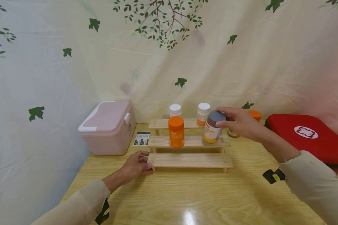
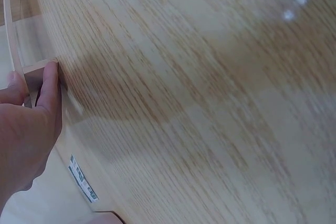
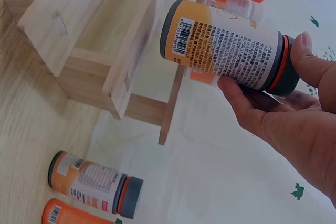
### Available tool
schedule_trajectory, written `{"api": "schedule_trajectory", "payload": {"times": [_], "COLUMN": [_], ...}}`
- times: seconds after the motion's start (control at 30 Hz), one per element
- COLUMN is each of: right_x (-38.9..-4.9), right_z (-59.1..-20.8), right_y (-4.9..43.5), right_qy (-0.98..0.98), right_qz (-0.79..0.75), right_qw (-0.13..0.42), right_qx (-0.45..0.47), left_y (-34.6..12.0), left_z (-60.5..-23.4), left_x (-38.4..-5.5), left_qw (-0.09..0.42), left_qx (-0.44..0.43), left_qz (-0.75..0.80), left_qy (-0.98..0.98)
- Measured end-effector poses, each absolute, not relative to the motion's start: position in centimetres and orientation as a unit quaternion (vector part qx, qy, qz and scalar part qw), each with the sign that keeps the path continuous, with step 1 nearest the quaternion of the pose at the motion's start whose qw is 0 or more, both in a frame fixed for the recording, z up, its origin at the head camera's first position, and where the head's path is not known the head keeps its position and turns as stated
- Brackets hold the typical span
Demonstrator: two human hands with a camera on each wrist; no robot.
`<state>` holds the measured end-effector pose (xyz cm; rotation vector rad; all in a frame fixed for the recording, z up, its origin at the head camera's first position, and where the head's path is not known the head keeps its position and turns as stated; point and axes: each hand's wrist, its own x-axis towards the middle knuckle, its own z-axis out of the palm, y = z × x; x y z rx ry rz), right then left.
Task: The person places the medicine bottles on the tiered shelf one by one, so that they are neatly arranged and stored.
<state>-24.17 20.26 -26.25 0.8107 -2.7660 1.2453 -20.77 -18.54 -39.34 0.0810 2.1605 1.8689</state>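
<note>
Grey is the lid (image 1: 217,117) of one bottle (image 1: 211,132), which the right hand (image 1: 239,121) holds by this lid between thumb and fingers, just above the middle step (image 1: 192,141) of the wooden rack (image 1: 169,165). The left hand (image 1: 136,163) grips the left end of the lowest step (image 1: 190,160). One orange bottle (image 1: 176,132) stands on the middle step, to the left, and two white-capped bottles (image 1: 203,114) stand on the top step (image 1: 189,123).

Grey-capped bottle (image 1: 211,132) — white over yellow; orange-capped orange bottle (image 1: 176,134); pale tan rack (image 1: 190,160); pink box (image 1: 110,137), white-trimmed; red case (image 1: 321,151) with a white oval (image 1: 306,132); cream cloth (image 1: 101,72) — green leaf print; yellow-brown grained bench (image 1: 157,197).
</note>
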Motion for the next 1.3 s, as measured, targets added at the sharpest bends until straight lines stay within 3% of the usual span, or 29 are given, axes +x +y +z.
{"api": "schedule_trajectory", "payload": {"times": [1.3], "right_x": [-25.0], "right_z": [-27.5], "right_y": [17.7], "right_qy": [-0.883], "right_qz": [0.414], "right_qw": [-0.049], "right_qx": [0.215], "left_y": [-18.5], "left_z": [-39.4], "left_x": [-20.7], "left_qw": [0.138], "left_qx": [0.011], "left_qz": [0.645], "left_qy": [0.752]}}
